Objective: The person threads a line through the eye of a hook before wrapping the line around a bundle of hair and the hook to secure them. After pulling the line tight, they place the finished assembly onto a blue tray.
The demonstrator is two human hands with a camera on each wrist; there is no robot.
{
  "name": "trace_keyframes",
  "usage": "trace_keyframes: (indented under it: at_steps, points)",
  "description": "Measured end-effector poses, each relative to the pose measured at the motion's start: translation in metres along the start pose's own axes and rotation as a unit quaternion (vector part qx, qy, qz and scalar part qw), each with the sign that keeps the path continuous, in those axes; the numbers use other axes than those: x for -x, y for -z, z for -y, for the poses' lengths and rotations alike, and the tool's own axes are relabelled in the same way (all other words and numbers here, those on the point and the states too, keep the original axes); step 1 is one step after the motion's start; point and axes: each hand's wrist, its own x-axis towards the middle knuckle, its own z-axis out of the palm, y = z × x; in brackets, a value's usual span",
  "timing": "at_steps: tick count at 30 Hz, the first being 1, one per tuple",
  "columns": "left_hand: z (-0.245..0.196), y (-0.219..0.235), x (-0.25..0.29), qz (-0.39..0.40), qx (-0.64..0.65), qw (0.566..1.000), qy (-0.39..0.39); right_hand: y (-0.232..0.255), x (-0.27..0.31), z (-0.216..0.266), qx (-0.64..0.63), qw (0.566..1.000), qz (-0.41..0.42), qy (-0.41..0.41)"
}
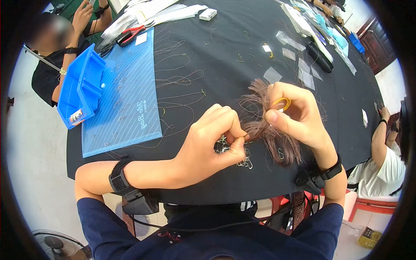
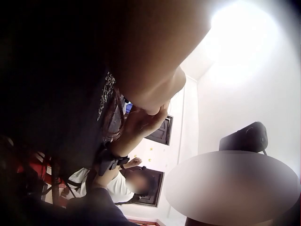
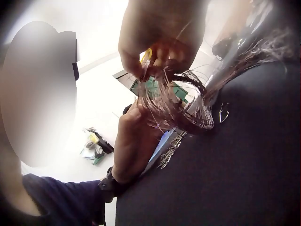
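Note:
A bundle of thin brown strands (image 1: 281, 149) hangs from the right hand (image 1: 299, 115), whose thumb and fingers grip it together with a yellow ring (image 1: 281, 104). Beside it, the left hand (image 1: 212, 145) pinches something tiny and dark at the bundle's left edge, thumb against forefinger. Small metal hooks (image 1: 246, 161) lie on the black cloth under and behind the left fingertips. In the right wrist view the strands (image 3: 176, 106) loop below the right hand (image 3: 162, 37), with the left hand (image 3: 136, 141) touching their near side. The left wrist view shows both hands close together, details dark.
A blue striped sheet (image 1: 125, 99) bears lines with hooks, a blue tray (image 1: 82, 89) and red-handled pliers (image 1: 130, 36). Plastic bags (image 1: 147, 15), clear squares (image 1: 272, 75) and a black case (image 1: 320, 56) lie farther back on the table. Other people sit at the left and right.

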Motion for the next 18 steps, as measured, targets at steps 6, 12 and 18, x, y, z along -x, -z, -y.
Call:
trace_keyframes:
  at_steps: [6, 12, 18]
  points:
    - [-0.002, 0.001, 0.001, -0.021, 0.009, 0.999, 0.048, 0.005, -0.002, -0.003, 0.009, 1.0, -0.013, 0.017]
    - [-0.002, 0.001, 0.001, -0.024, 0.009, 0.998, 0.051, 0.009, -0.003, 0.003, -0.022, 0.999, -0.046, 0.007]
    - [-0.001, -0.002, 0.002, -0.052, 0.029, 0.996, 0.059, 0.03, -0.004, -0.006, -0.054, 0.989, -0.13, 0.04]
